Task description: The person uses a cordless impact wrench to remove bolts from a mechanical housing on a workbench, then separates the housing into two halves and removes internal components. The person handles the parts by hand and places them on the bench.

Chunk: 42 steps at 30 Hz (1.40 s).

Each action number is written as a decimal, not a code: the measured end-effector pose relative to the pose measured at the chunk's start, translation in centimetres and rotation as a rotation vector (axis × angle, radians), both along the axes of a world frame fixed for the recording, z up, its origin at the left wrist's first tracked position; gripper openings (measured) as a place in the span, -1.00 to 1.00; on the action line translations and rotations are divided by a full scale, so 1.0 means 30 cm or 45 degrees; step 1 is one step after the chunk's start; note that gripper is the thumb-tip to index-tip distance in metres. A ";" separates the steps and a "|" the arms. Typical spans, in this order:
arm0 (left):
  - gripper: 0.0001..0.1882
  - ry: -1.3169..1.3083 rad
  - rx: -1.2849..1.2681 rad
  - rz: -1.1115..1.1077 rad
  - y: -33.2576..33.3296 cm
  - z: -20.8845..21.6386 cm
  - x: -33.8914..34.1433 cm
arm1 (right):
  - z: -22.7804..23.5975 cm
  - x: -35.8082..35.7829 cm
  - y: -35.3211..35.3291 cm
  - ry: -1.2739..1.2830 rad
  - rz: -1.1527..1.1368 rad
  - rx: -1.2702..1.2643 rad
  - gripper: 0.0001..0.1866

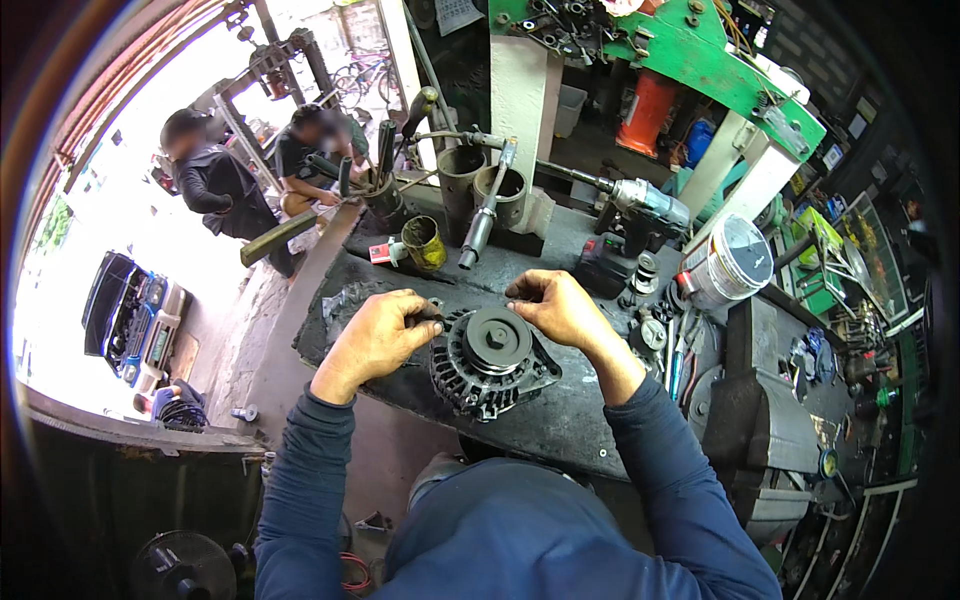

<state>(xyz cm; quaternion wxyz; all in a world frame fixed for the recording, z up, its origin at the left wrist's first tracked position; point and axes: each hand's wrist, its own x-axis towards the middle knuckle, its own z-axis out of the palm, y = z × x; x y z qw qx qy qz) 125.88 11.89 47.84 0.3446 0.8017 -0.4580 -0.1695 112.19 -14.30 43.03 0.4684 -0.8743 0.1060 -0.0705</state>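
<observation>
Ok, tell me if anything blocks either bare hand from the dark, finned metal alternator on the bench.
Nothing visible does. The bare left hand is by the left side of the alternator, the bare right hand by the far right edge of its round black pulley; contact is unclear.

The alternator [488,366] is a round, dark metal thing with lots of slots around its side. It sits on the worktop [578,418], near the front edge, with its flat, round pulley [490,332] facing up. A pointy metal ear [549,372] sticks out on the right.
</observation>
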 end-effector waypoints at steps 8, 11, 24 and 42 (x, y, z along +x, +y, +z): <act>-0.78 0.229 -0.224 -0.020 -0.036 0.036 0.031 | 0.048 0.041 0.025 0.017 -0.189 0.118 -0.65; -0.81 0.393 -0.212 -0.079 -0.048 0.061 0.028 | 0.065 0.034 0.032 -0.031 -0.224 0.092 -0.64; -0.83 0.497 -0.506 0.102 0.155 -0.076 -0.193 | -0.025 -0.382 0.040 -0.638 -0.497 1.897 -0.84; -0.79 -0.383 -0.324 -0.166 0.079 -0.030 -0.299 | -0.008 -0.340 0.292 -0.078 -0.726 0.232 -0.57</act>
